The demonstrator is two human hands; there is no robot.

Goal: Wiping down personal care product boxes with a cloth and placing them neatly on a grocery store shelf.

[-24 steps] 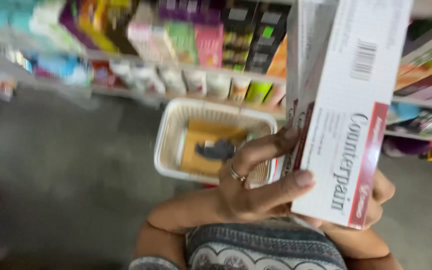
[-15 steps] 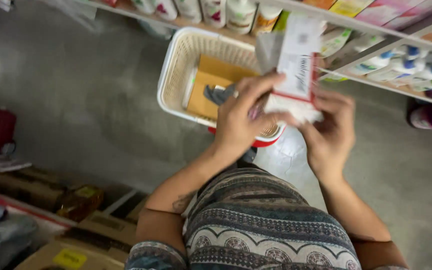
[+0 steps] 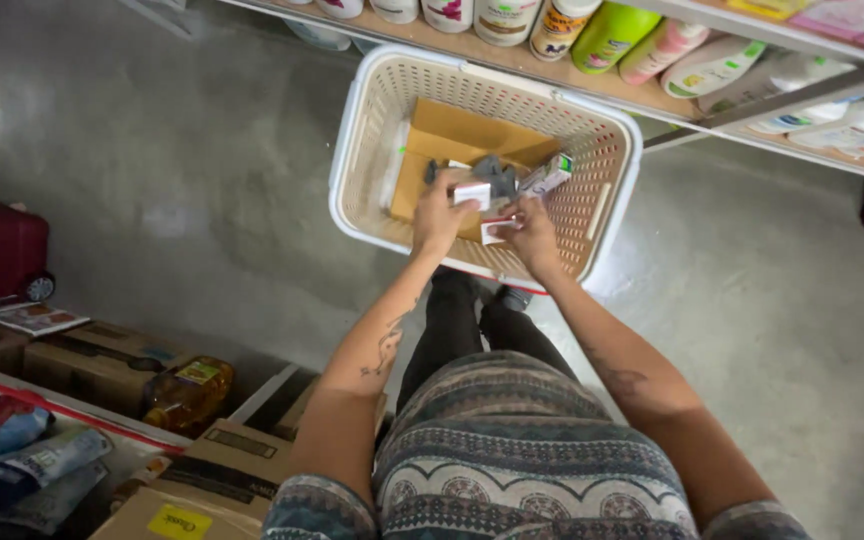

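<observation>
Half a second ago the white-and-red carton was held up at chest height; now both hands have dropped into the basket [image 3: 352,150] with it. The left hand [image 3: 439,212] has its fingers curled round a small white-and-red box [image 3: 472,193] above the brown cardboard [image 3: 452,135] lining the middle, low enough to set it down gently. The right hand [image 3: 530,228] pinches another white box [image 3: 497,232] near the basket's front edge. Bottles [image 3: 607,35] line the shelf beyond the far rim.
</observation>
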